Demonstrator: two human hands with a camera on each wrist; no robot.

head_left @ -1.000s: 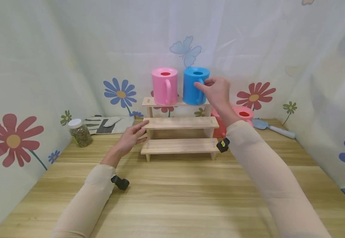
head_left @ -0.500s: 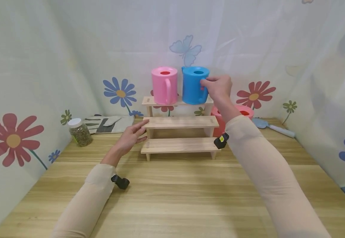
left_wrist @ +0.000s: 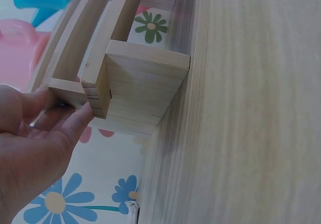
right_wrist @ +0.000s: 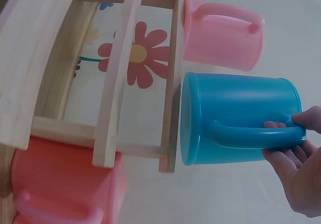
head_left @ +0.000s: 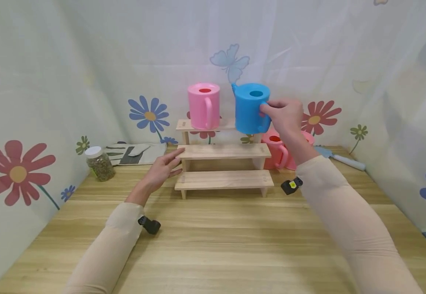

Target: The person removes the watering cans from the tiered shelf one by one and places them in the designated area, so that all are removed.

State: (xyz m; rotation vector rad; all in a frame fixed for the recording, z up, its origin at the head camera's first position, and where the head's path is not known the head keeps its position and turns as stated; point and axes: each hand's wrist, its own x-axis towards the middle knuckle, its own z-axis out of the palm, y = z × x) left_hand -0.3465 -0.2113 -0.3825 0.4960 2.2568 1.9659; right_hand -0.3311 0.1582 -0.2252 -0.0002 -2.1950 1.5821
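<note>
My right hand point(head_left: 284, 116) grips the handle of a blue watering can point(head_left: 250, 108), which hangs in the air just off the right end of the top step of a wooden three-step stand point(head_left: 224, 152). In the right wrist view the fingers point(right_wrist: 293, 156) curl round the blue can's handle point(right_wrist: 253, 136). A pink watering can point(head_left: 203, 105) stands on the top step. My left hand point(head_left: 163, 167) rests with straight fingers against the left end of the middle step, its fingertips point(left_wrist: 75, 121) touching the wood point(left_wrist: 140, 91).
A coral-red watering can point(head_left: 290, 151) stands on the table right of the stand. A jar of seeds point(head_left: 100, 163) and a garden glove point(head_left: 133, 153) lie at the back left, a small trowel point(head_left: 339, 159) at the back right. Flowered curtains wall the table point(head_left: 213, 241).
My right hand has closed on the blue can's handle, lifted it off the top step and carried it to the right. The left hand has stayed on the stand.
</note>
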